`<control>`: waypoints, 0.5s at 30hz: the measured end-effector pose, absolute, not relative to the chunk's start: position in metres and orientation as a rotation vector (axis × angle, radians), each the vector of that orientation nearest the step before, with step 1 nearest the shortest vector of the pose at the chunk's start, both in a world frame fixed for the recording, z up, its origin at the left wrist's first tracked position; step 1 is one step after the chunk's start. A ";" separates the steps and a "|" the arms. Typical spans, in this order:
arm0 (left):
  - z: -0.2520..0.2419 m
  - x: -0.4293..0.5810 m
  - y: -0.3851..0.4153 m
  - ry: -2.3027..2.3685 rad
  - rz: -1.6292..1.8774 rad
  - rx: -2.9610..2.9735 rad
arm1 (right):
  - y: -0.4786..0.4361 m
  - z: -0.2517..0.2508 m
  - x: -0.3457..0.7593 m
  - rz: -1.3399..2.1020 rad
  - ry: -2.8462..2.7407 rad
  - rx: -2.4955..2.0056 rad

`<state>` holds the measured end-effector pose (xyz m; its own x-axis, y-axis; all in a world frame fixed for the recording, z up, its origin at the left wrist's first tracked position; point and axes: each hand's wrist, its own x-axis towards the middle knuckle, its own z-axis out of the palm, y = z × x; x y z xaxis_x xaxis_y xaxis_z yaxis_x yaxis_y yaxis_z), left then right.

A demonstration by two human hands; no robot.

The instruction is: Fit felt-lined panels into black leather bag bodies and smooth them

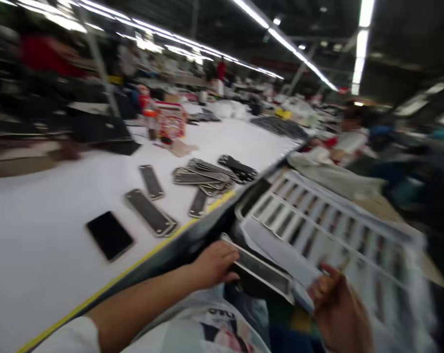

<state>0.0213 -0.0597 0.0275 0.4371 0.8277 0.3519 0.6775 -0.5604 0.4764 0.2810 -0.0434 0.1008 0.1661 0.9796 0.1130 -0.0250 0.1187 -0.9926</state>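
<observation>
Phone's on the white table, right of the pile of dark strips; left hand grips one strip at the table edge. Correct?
One error: the head view shows the phone left of the pile of dark strips, not right. It does lie on the white table, and the left hand grips one strip at the table edge.

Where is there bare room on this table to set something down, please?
Free: the near-left stretch of the white table, left of the phone, and the far stretch between the strip pile and the red-and-white object. Crowded: loose strips along the yellow edge, and beyond it, where the left hand grips a metal strip and the right hand meets the slotted sheet.
</observation>
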 end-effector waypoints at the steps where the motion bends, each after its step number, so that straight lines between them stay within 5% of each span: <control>1: 0.023 0.027 -0.047 1.277 0.754 2.499 | -0.050 0.098 0.301 0.995 -1.003 -1.204; 9: 0.014 0.117 0.016 1.054 0.045 2.628 | -0.102 0.049 0.384 0.916 -0.648 -1.421; 15: 0.015 0.143 0.020 1.122 -0.037 2.667 | -0.103 0.018 0.400 0.946 -0.779 -1.683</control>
<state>0.1435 0.0201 0.0147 0.7034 0.7009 -0.1180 0.7071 -0.6732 0.2164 0.4002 -0.1033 0.0178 0.4838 0.8468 -0.2210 0.0543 -0.2811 -0.9582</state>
